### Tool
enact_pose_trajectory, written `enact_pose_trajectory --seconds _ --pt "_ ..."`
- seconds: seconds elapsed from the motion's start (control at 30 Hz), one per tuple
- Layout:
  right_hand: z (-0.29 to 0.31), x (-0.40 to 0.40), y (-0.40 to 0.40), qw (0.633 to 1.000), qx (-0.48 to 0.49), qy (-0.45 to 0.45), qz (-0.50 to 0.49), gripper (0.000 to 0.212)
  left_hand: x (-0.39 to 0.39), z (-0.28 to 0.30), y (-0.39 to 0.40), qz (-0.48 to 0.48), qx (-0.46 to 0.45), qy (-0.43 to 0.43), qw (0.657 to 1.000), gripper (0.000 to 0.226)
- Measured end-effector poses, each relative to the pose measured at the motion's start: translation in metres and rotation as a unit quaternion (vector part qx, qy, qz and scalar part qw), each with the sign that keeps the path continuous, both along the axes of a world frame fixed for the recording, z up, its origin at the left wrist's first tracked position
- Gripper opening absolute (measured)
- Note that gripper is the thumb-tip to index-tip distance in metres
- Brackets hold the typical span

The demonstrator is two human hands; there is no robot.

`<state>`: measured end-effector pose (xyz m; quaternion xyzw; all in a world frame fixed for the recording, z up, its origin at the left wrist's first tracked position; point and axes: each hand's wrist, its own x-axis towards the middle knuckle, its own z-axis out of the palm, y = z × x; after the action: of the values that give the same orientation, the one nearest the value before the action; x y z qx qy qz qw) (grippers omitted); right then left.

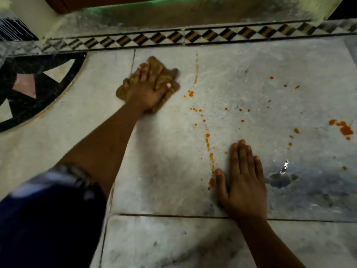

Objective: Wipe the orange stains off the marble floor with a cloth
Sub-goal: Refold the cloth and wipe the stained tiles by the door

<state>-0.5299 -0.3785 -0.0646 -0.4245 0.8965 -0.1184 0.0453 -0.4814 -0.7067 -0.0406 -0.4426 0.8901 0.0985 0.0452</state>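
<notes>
My left hand [146, 89] presses flat on a crumpled brown cloth [166, 76] on the grey marble floor [251, 93], left of the stains. Orange stains speckle the slab: a thin streak [196, 72] just right of the cloth, a dotted trail [209, 149] running down the middle, scattered drops [241, 110] beyond, and a bigger blotch [342, 128] at the far right. Resting flat on the floor with fingers together is my right hand [244, 182], its thumb beside the lower end of the trail; it holds nothing.
A black, yellow and white patterned border [173, 37] runs along the far side, with a raised marble step behind it. A dark round inlay [29, 89] lies at the left. My knee in dark cloth [44, 219] fills the lower left. A dark wet patch [280, 179] sits right of my right hand.
</notes>
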Motion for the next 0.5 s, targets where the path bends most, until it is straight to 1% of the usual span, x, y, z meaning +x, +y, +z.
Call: enact_pose_trajectory --seconds 0.07,0.13,0.17,0.2,0.3,0.33,0.37,0.43,0.5 --pt "-0.001 0.0 0.0 1.0 -0.007 -0.004 -0.006 0.07 -0.025 0.004 -0.029 0.027 0.034 -0.006 0.999 0.072" --pt "-0.001 -0.001 -0.001 1.0 -0.009 0.001 -0.004 0.07 -0.044 0.008 -0.035 0.053 0.043 -0.008 0.998 0.074" --pt "-0.001 -0.002 -0.001 1.0 -0.007 0.003 -0.003 0.07 -0.046 0.01 -0.03 0.051 0.046 -0.008 0.998 0.074" --pt "0.0 -0.002 -0.001 1.0 -0.003 0.003 -0.001 0.07 -0.043 0.012 -0.02 0.03 0.051 -0.01 0.998 0.075" --pt "0.003 -0.001 0.0 1.0 -0.002 -0.011 -0.003 0.07 -0.004 0.007 0.024 -0.106 0.019 -0.006 0.994 0.081" --pt "0.004 0.0 0.0 1.0 -0.002 -0.013 -0.004 0.07 0.014 0.004 0.038 -0.131 0.011 -0.001 0.991 0.082" --pt "0.005 0.0 0.0 1.0 -0.003 -0.017 -0.004 0.07 0.025 0.002 0.043 -0.133 0.004 0.002 0.991 0.082" --pt "0.005 -0.001 -0.001 1.0 -0.006 -0.02 -0.006 0.07 0.02 0.002 0.024 -0.095 0.0 0.003 0.995 0.079" --pt "0.004 0.0 -0.001 1.0 -0.006 -0.022 -0.005 0.071 -0.009 0.008 -0.011 -0.016 0.02 -0.001 1.0 0.073"
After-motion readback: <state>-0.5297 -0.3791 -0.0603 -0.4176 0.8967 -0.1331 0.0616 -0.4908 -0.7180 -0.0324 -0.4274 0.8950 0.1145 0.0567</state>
